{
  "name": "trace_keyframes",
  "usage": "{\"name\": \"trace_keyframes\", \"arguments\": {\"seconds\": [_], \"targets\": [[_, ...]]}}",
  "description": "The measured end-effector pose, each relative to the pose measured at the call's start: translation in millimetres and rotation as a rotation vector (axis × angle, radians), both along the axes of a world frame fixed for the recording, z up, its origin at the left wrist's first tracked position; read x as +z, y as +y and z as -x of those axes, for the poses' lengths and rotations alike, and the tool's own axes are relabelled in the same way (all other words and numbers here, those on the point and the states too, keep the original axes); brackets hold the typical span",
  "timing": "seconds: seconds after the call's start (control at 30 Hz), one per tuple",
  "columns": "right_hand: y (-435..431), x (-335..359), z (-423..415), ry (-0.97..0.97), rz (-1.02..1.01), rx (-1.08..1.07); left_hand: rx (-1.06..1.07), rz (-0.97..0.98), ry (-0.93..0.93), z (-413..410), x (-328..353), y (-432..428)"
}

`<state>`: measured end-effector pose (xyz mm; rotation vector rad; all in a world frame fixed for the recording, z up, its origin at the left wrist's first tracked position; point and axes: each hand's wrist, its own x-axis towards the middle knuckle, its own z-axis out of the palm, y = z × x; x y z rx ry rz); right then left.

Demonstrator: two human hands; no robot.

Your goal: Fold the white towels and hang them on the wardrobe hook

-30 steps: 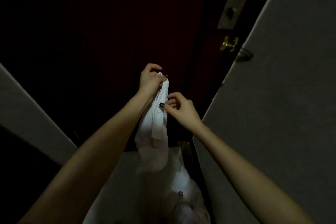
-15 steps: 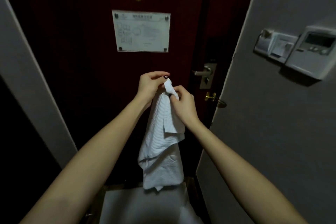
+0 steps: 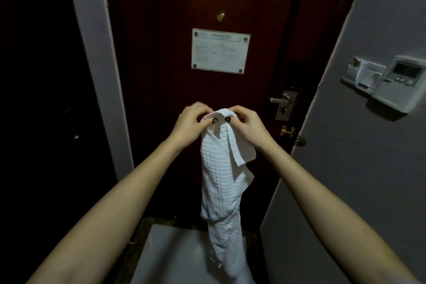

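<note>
Hanging in front of a dark red door (image 3: 161,76), the white towel (image 3: 219,182) is pinched at its top by both hands: left hand (image 3: 191,122) and right hand (image 3: 250,125) each keep a clenched grip on it. A framed notice (image 3: 220,50) and door handle (image 3: 280,99) sit behind; a wall thermostat (image 3: 401,83) lies right.

- The top of the towel (image 3: 220,182) is bunched under the fingers of my left hand (image 3: 191,125) and right hand (image 3: 250,128), so its upper edge is mostly hidden.
- The towel's lower end runs out of the bottom edge.
- The print on the notice (image 3: 220,51) on the door (image 3: 161,53) is too small to read.
- The room to my left is too dark to make out.
</note>
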<state>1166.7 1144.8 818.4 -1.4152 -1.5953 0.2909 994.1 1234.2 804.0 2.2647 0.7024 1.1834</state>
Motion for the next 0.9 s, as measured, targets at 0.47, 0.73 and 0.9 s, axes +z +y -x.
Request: {"name": "trace_keyframes", "arguments": {"seconds": [0.47, 0.73, 0.9], "targets": [[-61, -32, 146, -0.157, -0.168, 0.02, 0.102, 0.241, -0.33, 142, 13, -104], [-106, -45, 266, -0.141, -0.134, 0.17, 0.274, 0.276, -0.381, 275, 25, -163], [-130, -60, 325, -0.165, -0.05, 0.26, 0.433, 0.284, -0.397, 357, 20, -215]]}}
